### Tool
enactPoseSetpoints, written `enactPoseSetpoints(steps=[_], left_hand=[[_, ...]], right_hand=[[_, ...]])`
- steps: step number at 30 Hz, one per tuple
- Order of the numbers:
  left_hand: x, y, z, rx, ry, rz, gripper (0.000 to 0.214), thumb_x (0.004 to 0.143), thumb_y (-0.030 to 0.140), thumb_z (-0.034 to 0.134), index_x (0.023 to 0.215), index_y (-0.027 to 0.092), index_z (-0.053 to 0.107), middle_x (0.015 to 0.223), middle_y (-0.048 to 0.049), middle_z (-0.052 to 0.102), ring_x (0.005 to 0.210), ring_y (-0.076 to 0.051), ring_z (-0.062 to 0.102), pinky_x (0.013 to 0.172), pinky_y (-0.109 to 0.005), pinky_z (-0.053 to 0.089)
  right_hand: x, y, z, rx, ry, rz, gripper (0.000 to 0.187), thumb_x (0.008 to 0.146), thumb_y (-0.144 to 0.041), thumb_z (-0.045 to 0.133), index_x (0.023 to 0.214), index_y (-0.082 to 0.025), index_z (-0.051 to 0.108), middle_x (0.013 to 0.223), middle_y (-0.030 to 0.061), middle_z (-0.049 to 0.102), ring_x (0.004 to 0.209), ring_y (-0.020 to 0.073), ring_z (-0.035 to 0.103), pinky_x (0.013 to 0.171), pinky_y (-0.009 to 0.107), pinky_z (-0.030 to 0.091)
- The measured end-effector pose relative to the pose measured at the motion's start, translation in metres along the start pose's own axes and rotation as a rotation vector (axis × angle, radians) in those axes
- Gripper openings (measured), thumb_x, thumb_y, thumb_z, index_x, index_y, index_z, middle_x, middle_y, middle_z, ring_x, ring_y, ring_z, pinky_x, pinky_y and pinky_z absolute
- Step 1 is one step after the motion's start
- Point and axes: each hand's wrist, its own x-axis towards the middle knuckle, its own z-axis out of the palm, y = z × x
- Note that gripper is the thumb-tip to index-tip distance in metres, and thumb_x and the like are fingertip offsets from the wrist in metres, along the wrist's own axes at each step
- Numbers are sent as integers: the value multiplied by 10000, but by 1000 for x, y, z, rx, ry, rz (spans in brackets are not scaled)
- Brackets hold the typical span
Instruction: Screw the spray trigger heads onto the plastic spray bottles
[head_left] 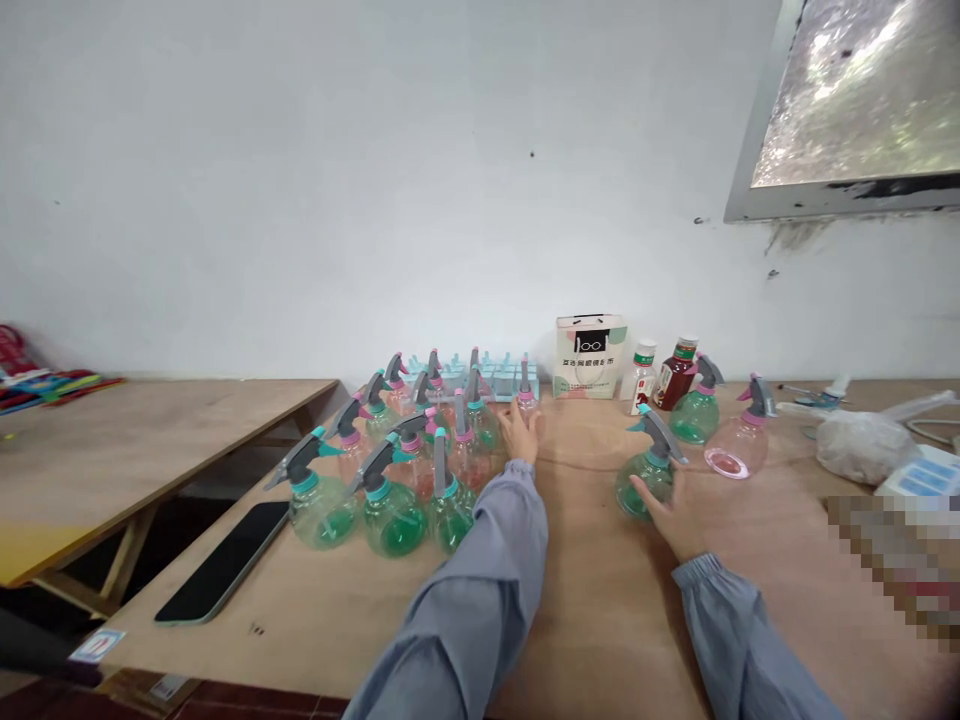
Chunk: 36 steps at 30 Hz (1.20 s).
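At the back of the table, my left hand (520, 432) has its fingers closed around a pink spray bottle (528, 400) with a grey and pink nozzle. The hand covers most of that bottle's body. On the right, my right hand (675, 515) grips the side of a green spray bottle (637, 484), whose grey and teal head tilts a little. Several green and pink spray bottles stand grouped left of my left arm, among them a green one (395, 520) at the front. Two more, one green (694, 416) and one pink (739, 446), stand beyond my right hand.
Light-blue plastic pieces (499, 378) line the wall, beside a paper bag (589, 357) and two labelled bottles (673, 376). A phone (225, 562) lies at the left edge. A clear plastic bag (862, 440) sits right. Another table (150, 440) stands across a gap.
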Motion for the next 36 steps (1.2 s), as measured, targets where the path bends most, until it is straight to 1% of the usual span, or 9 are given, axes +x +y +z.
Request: enactPoseSetpoints(steps=[6, 14, 17, 21, 25, 28, 32, 34, 36], left_hand=[[38, 6, 15, -24, 26, -68, 565, 912, 292, 616, 1436, 158, 450, 1380, -252, 440, 1271, -356, 532, 1051, -450, 405], [42, 6, 11, -143, 108, -85, 675, 868, 281, 681, 1432, 91, 362, 1444, -291, 386, 1400, -378, 388, 1144, -509, 306], [19, 14, 9, -214, 113, -20, 531, 945, 353, 562, 1383, 98, 402, 1434, -268, 409, 1405, -335, 381, 1148, -483, 317], [-40, 30, 7, -341, -48, 173, 332, 1009, 376, 395, 1233, 194, 559, 1255, -127, 594, 1171, -210, 588, 1048, -360, 444], [-94, 34, -13, -625, -388, 459, 655, 892, 482, 604, 1448, 211, 388, 1458, -148, 470, 1359, -267, 463, 1140, -443, 376], [-115, 27, -37, -581, -415, 400, 879, 715, 406, 804, 1454, 209, 372, 1435, -159, 480, 1369, -318, 443, 1173, -504, 324], [-121, 15, -60, -569, -304, 274, 707, 744, 281, 741, 1388, 212, 459, 1317, -131, 566, 1247, -285, 551, 1104, -463, 406], [-119, 10, -67, -636, -261, 217, 630, 745, 256, 708, 1341, 214, 510, 1302, -120, 582, 1160, -252, 603, 1047, -423, 449], [-115, 5, -73, -719, -236, 142, 588, 731, 245, 694, 1301, 231, 552, 1302, -100, 593, 1004, -200, 655, 969, -386, 487]], right_hand=[[-7, 8, 3, -28, -49, -16, 789, 713, -806, 600, 1188, -177, 570, 1042, 140, 671, 973, 321, 661, 881, 530, 545], [-16, 13, 9, 23, -141, -184, 567, 878, -588, 525, 1289, -199, 533, 1138, 127, 648, 1126, 311, 631, 1010, 549, 499], [-14, 5, 12, 36, -181, -199, 546, 867, -538, 575, 1297, -206, 519, 1196, 121, 623, 1171, 304, 602, 1042, 542, 479], [-17, -6, 20, 53, -212, -239, 548, 853, -505, 630, 1292, -201, 510, 1206, 122, 595, 1169, 302, 582, 1042, 545, 477], [-37, -19, 33, 77, -227, -290, 552, 882, -483, 607, 1347, -211, 485, 1225, 131, 578, 1177, 307, 573, 1022, 540, 492], [-58, -33, 41, 89, -310, -342, 576, 914, -481, 554, 1418, -225, 440, 1253, 142, 577, 1205, 317, 569, 1013, 528, 505], [-59, -37, 36, 68, -468, -447, 686, 894, -528, 571, 1485, -248, 362, 1371, 149, 521, 1285, 341, 520, 1066, 538, 461], [-38, -25, 22, 41, -314, -379, 685, 910, -517, 540, 1498, -259, 302, 1437, 142, 451, 1346, 351, 447, 1127, 580, 371], [-4, -5, 0, 9, 14, -181, 688, 933, -480, 496, 1504, -243, 192, 1499, 157, 325, 1412, 369, 322, 1169, 624, 244]])
